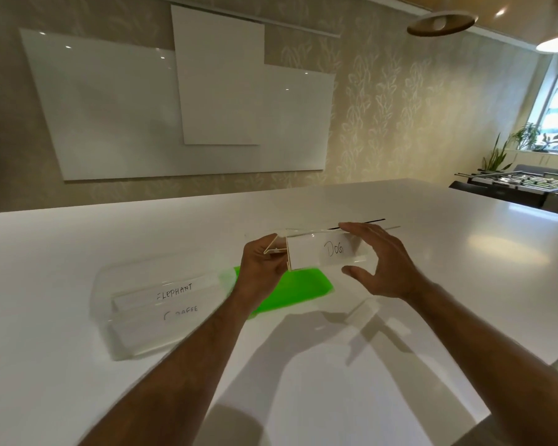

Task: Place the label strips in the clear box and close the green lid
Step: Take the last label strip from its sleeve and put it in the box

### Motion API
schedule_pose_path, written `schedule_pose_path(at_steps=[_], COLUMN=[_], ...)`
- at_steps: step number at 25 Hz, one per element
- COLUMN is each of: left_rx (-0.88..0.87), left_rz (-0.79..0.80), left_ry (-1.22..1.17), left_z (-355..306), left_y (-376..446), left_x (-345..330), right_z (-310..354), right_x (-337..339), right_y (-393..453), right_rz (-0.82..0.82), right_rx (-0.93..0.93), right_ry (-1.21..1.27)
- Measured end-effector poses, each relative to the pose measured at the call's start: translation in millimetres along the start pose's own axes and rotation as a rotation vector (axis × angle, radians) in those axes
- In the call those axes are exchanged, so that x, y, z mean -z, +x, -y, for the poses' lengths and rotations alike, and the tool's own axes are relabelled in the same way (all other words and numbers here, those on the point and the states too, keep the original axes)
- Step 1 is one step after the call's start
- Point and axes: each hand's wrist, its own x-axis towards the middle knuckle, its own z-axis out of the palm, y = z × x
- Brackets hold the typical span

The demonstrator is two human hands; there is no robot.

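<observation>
A clear box [110, 317] lies on the white table at the left. Inside it are two label strips, one reading ELEPHANT [174, 289] and one partly legible [179, 312]. The green lid [290, 288] lies flat to the right of the box, partly behind my left wrist. My left hand [261, 268] holds the left end of a folded label strip reading DOG [322, 252] above the lid. My right hand [377, 259] has thumb and fingers spread around the strip's right end, fingertips touching its top edge.
The white table [432, 252] runs far to the right and back. A thin black line [358, 223] lies on it behind my hands. Another clear strip [363, 312] lies right of the lid. Whiteboards hang on the wall; a foosball table [529, 183] stands at far right.
</observation>
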Motion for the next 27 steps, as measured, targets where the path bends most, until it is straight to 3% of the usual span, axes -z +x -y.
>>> schedule_pose_path(at_steps=[8,13,15,21,27], left_rx=[0.111,0.214,0.136,-0.035,0.024], left_rz=[-0.107,-0.276,-0.24,-0.133,-0.148], left_ry=[-0.045,-0.394,-0.28,0.457,0.69], left_z=[-8.6,-22.1,-29.1,-47.8,-62.8], left_y=[-7.2,-5.4,-10.8,-25.8,-30.5], left_x=[39.4,82.8,100.0,152.2,196.5], right_z=[25.3,35.8,43.2,75.1,105.2], right_x=[-15.9,-25.7,-33.2,-65.8,-99.1], right_y=[22.5,39.6,49.4,76.4,101.9], right_rz=[-0.031,-0.036,-0.028,0.031,0.118], right_rx=[0.08,0.095,0.111,0.163,0.163], right_ry=[-0.048,-0.048,-0.043,-0.032,-0.079])
